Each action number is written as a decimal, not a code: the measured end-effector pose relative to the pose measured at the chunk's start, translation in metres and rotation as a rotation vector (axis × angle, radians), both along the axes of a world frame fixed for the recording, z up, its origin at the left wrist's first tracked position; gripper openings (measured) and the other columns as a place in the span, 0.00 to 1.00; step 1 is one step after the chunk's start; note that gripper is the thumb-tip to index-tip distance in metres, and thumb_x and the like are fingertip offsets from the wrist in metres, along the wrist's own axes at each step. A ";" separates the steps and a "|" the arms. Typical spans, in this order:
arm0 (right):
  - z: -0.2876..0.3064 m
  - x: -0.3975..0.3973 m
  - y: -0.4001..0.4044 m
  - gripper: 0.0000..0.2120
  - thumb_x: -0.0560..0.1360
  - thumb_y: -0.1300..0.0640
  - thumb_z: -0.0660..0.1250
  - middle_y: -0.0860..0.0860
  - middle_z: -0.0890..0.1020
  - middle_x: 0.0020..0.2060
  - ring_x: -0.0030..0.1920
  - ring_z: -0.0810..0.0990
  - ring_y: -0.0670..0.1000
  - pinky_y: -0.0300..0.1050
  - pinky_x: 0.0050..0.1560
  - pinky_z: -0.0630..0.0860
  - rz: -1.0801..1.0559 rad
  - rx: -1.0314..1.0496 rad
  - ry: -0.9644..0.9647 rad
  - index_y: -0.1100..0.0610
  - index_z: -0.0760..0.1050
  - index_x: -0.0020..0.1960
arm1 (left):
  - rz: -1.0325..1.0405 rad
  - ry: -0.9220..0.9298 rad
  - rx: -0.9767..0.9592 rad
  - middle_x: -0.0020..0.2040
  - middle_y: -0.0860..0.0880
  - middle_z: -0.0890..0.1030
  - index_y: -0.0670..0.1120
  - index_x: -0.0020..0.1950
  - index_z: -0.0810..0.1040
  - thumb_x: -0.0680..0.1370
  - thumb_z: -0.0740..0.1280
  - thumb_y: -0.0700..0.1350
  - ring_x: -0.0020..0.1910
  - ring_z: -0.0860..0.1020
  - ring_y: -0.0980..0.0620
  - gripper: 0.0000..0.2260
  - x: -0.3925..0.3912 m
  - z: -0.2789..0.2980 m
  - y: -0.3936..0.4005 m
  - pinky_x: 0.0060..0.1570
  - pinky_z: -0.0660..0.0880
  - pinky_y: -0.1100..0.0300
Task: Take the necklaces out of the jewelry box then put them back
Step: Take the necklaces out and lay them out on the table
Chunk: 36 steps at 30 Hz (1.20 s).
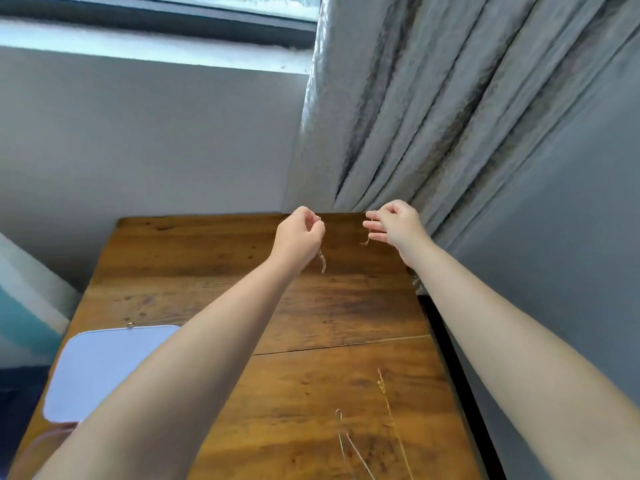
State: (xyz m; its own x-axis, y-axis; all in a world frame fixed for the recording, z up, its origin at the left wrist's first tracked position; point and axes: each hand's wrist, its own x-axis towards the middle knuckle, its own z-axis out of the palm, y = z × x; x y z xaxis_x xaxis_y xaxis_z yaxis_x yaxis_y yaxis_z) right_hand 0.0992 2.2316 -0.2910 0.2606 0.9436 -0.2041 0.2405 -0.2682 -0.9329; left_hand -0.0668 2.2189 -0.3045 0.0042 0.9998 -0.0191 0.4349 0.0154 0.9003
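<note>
- Left hand (300, 233) raised over the tabletop's (346, 306) far edge, fingers curled tight, pinching a thin chain end (322, 261).
- Right hand (394, 223) alongside, fingertips pinched on another dangling end (366, 237) — possibly the same necklace.
- Two more necklaces (360, 438) flat near the front right corner.
- Jewelry box (104, 368) at the left edge.

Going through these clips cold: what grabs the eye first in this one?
Two bare arms stretch out over the wooden table, the left hand and right hand each pinching a fine chain end near the far edge. Two more necklaces lie at the near right, and the pale jewelry box sits near left.
</note>
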 end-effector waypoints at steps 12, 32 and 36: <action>-0.183 0.059 -0.043 0.07 0.72 0.61 0.64 0.57 0.82 0.46 0.47 0.78 0.57 0.43 0.44 0.71 0.317 -0.122 -0.554 0.59 0.80 0.44 | -0.249 0.661 -0.248 0.49 0.40 0.81 0.41 0.47 0.76 0.74 0.61 0.41 0.50 0.77 0.39 0.06 0.082 -0.157 -0.028 0.43 0.74 0.52; -0.193 0.060 -0.109 0.11 0.73 0.53 0.67 0.59 0.82 0.34 0.36 0.79 0.58 0.44 0.32 0.72 0.305 -0.121 -0.687 0.63 0.74 0.42 | -0.341 1.019 -0.167 0.52 0.43 0.80 0.41 0.54 0.74 0.78 0.59 0.42 0.50 0.78 0.42 0.08 0.080 -0.174 -0.102 0.41 0.76 0.52; -0.188 0.059 -0.119 0.12 0.74 0.55 0.64 0.59 0.82 0.39 0.40 0.79 0.57 0.46 0.38 0.76 0.297 -0.147 -0.672 0.63 0.75 0.52 | -0.257 0.875 -0.134 0.53 0.44 0.79 0.42 0.54 0.75 0.78 0.58 0.44 0.51 0.77 0.42 0.10 0.071 -0.170 -0.125 0.41 0.75 0.52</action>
State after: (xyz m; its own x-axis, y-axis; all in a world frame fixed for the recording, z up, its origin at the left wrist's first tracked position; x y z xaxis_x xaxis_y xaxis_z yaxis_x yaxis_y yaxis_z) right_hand 0.1584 2.1122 -0.4790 0.1119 0.9690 -0.2204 0.8275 -0.2136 -0.5193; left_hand 0.0044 2.0939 -0.4741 0.1553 0.9594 -0.2353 0.9644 -0.0956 0.2465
